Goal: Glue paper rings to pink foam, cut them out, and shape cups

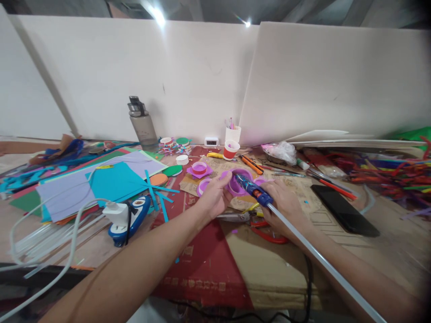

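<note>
In the head view my left hand (pixel 217 196) pinches the rim of a purple round cup-like piece (pixel 236 185), tilted so its inside faces me. My right hand (pixel 284 204) is wrapped round a dark blue glue gun (pixel 257 193), its front end at the opening of the purple piece. A long translucent glue stick (pixel 316 251) runs out of the gun's back toward the lower right. More purple ring pieces (pixel 204 186) lie just beyond my left hand. Scissors with red handles (pixel 272 237) lie partly under my right hand.
Coloured paper (pixel 116 184) and a blue power strip (pixel 138 220) with a white cord lie left. A bottle (pixel 144 128) and paper cups (pixel 231 150) stand behind. A black phone (pixel 343 211), cutters and pipe cleaners (pixel 380 168) lie right.
</note>
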Motion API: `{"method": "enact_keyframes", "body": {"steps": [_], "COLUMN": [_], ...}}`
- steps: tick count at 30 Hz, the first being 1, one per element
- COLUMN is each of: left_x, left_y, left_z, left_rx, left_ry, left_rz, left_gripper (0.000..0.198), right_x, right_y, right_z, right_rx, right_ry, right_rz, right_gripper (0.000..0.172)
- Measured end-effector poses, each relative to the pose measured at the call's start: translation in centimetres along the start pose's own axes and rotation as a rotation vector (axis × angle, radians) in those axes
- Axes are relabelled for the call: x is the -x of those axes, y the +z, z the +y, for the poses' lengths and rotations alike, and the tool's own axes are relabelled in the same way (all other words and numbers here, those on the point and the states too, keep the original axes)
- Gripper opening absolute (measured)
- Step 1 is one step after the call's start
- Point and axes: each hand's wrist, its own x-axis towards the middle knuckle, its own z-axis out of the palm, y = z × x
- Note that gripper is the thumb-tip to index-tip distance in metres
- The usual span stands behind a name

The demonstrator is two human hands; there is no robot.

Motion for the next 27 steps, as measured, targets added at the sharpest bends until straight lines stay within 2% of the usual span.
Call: {"method": "enact_keyframes", "body": {"steps": [7,14,16,27], "left_x": [-0.13,-0.26,-0.22,0.55], "left_y": [-0.14,-0.23,-0.11,0.17], "left_z": [0.09,0.32,0.41,-0.06], "left_rx": [0.041,0.019,0.014,-0.055], "left_ry": [0.03,0.138,0.155,0.085], "left_rz": [-0.006,-0.025,-0.028,-0.051], "left_gripper": [0.005,0.027,0.028,0.017], "right_x": [0.0,0.02,0.02,-0.15], "right_y": [-0.13,-0.15,-0.12,-0.11], "right_z": [0.15,0.23,0.21,0.29], "right_rx": [0.097,0.114,0.098,0.061], "right_ry": [0.05,0.05,0.047,-0.022], "right_rz": [0.051,0.06,0.05,0.056], "right_gripper": [0.024,0.026,0.028,0.029]}}
